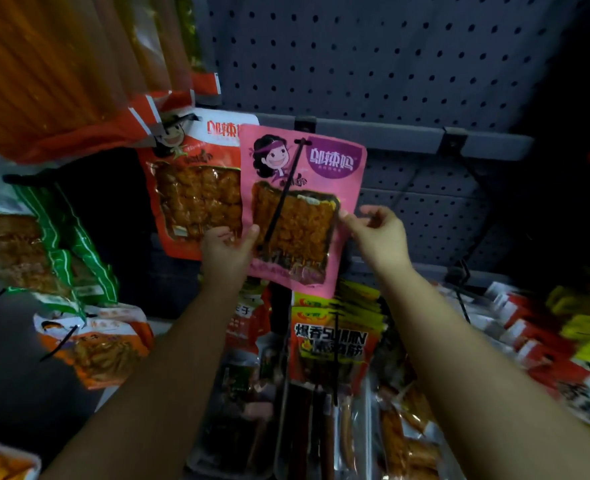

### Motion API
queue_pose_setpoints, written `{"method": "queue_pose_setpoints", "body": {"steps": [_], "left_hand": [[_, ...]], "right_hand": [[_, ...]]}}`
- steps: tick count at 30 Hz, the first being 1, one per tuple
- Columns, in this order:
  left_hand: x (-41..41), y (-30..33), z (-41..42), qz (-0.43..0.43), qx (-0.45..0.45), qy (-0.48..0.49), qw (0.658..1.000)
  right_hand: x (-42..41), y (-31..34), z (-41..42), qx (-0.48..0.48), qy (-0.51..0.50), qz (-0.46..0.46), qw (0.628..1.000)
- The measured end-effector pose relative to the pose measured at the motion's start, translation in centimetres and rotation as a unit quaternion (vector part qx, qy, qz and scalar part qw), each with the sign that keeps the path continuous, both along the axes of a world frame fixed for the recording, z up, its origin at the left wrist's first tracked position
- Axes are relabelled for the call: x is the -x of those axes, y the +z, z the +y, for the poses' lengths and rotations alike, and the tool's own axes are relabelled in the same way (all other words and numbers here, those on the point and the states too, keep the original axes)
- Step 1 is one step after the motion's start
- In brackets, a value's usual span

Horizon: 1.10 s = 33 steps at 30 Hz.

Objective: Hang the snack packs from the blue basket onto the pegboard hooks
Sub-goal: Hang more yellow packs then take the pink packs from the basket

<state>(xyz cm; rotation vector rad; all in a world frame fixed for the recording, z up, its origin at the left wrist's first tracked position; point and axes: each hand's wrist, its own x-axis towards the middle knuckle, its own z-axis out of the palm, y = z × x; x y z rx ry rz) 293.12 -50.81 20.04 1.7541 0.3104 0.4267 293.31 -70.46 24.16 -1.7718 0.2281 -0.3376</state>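
Nearest the viewer, two bare forearms reach up from the bottom edge. Left hand (pixel 229 251): thumb pressed on the lower left edge of a pink plastic snack pack with a cartoon face and purple label (pixel 300 209), gripping it. Right hand (pixel 378 233): fingertips pinching the pack's right edge. Black wire hook (pixel 283 195): crosses the pack's front, through its top hole. Left, just beside: a hung orange snack pack (pixel 193 188). Farthest: grey perforated pegboard (pixel 373 53).
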Motion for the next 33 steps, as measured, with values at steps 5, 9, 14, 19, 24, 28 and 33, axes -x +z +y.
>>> {"method": "queue_pose_setpoints", "body": {"steps": [5, 9, 14, 19, 24, 28, 33], "left_hand": [[7.9, -1.2, -1.3, -0.009, 0.051, -0.069, 0.996], [15.8, -3.0, -2.9, -0.007, 0.049, -0.191, 0.980], [24.4, -8.1, -5.8, 0.063, -0.029, -0.365, 0.928], [30.4, -13.9, -10.9, 0.125, -0.034, -0.489, 0.863], [35.2, -21.7, -18.0, 0.213, -0.035, -0.558, 0.801], [38.0, -31.0, -24.9, 0.299, -0.054, -0.568, 0.765], [39.8, -46.8, -31.8, 0.437, -0.041, -0.478, 0.761]], "right_hand": [[8.4, -3.2, -0.7, -0.056, 0.000, -0.004, 0.998], [18.9, -7.0, -1.7, -0.092, -0.012, 0.033, 0.995], [32.6, -13.3, -3.6, -0.160, -0.134, 0.096, 0.973], [44.8, -18.9, -6.3, -0.204, -0.281, 0.170, 0.922], [54.0, -25.3, -11.0, -0.190, -0.372, 0.263, 0.870], [57.1, -33.0, -16.9, -0.165, -0.369, 0.347, 0.846], [57.1, -46.8, -25.4, -0.100, -0.270, 0.464, 0.838]]}}
